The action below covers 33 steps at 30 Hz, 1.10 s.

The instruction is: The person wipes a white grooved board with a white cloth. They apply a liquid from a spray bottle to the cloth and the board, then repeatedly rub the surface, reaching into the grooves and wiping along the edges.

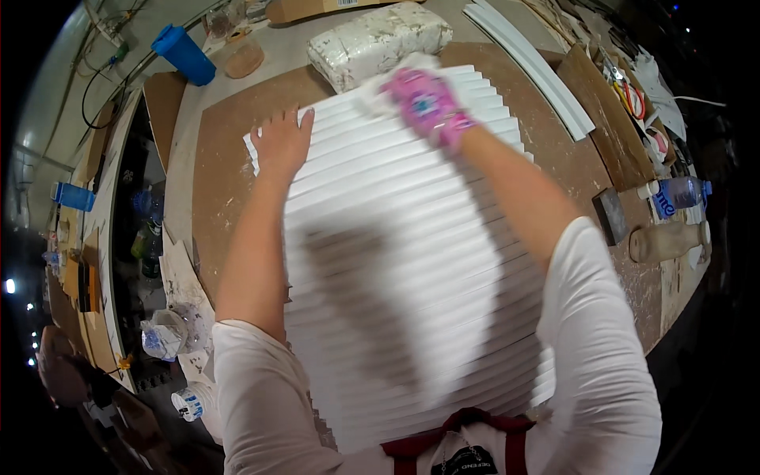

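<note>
A white ribbed panel (364, 190), made of many parallel slats with stepped side edges, lies in front of me. My left hand (283, 144) is bare and rests on the panel's far left corner, its fingers spread. My right hand (431, 107) wears a pink patterned glove and presses a white cloth (374, 98) onto the panel near its far edge. The glove's fingers are slightly blurred and partly lost against the cloth. Just beyond the cloth sits a white plastic-wrapped block (380, 39) with brownish smears. Shadows fall across the slats.
Under the panel is a brown board (226, 150). A blue cup (184, 54) stands far left, and white trim strips (530, 67) lie far right. A cardboard box (606, 119), a dark block (609, 215) and bottles (665, 242) line the right side. Plastic containers (165, 334) sit near left.
</note>
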Available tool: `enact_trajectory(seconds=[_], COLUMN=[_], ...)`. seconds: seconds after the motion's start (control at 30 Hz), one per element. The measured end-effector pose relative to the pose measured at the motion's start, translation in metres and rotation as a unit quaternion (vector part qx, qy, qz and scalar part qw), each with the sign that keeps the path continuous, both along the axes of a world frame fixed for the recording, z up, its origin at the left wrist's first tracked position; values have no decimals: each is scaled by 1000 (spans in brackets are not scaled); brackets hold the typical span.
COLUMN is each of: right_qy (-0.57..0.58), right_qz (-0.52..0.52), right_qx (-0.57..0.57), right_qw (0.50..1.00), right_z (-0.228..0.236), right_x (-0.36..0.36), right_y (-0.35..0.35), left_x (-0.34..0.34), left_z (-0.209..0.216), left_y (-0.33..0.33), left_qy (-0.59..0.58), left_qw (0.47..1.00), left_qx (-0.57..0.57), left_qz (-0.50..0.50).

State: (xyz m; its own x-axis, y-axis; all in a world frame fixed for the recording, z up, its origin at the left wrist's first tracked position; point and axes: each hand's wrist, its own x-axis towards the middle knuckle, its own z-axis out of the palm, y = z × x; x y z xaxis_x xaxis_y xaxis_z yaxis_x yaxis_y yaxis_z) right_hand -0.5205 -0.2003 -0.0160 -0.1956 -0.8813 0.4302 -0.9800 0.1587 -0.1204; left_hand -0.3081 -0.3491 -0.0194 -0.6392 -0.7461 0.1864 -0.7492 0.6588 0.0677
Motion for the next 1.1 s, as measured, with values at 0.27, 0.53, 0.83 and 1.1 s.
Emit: enact_trajectory(seconds=[0.27, 0.53, 0.83, 1.1], right_qy=[11, -89, -58, -123], right_qz=[-126, -134, -164, -72], right_qx=[85, 168, 115, 80], right_qw=[988, 973, 978, 987], right_z=[43, 58, 28, 78], right_x=[-82, -53, -59, -44], right_y=[30, 37, 20, 44], left_x=[2, 2, 2, 1], left_z=[3, 4, 5, 5], left_y=[-3, 2, 2, 2], left_qy=[9, -7, -12, -3], left_qw=[1000, 1000, 1000, 1000], left_qx=[-8, 8, 14, -5], left_qz=[16, 12, 16, 18])
